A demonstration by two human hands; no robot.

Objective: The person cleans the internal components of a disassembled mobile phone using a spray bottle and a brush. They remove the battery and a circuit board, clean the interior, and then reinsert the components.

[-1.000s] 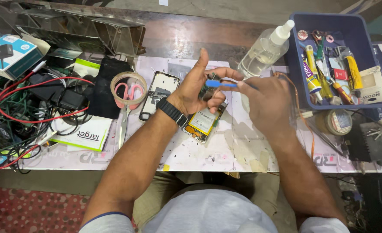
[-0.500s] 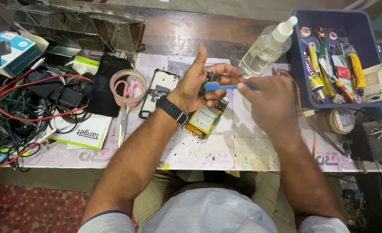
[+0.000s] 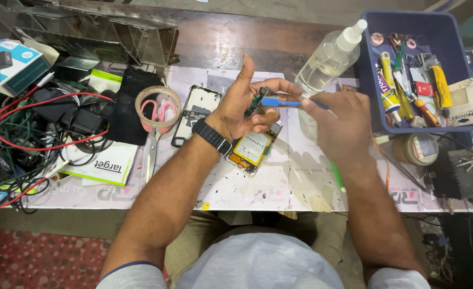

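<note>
My left hand (image 3: pixel 244 104) holds a small green circuit board (image 3: pixel 257 101) pinched between fingers and palm, thumb pointing up. A black watch sits on that wrist. My right hand (image 3: pixel 339 124) grips a thin blue-tipped tool (image 3: pixel 277 101), whose tip touches the board. Under both hands an opened phone with a yellow battery (image 3: pixel 252 149) lies on the worktop. A separate phone back frame (image 3: pixel 196 114) rests just left of my left hand.
A clear squeeze bottle (image 3: pixel 328 58) lies tilted behind my hands. A blue bin (image 3: pixel 370 80) of tubes and tools stands at the right. A tape roll (image 3: pixel 158 107) over pink scissors, a black pouch (image 3: pixel 129 104), tangled cables (image 3: pixel 28 134) and boxes fill the left.
Both hands keep their hold. The blue tool tip has shifted slightly against the board; the view has drifted a little.
</note>
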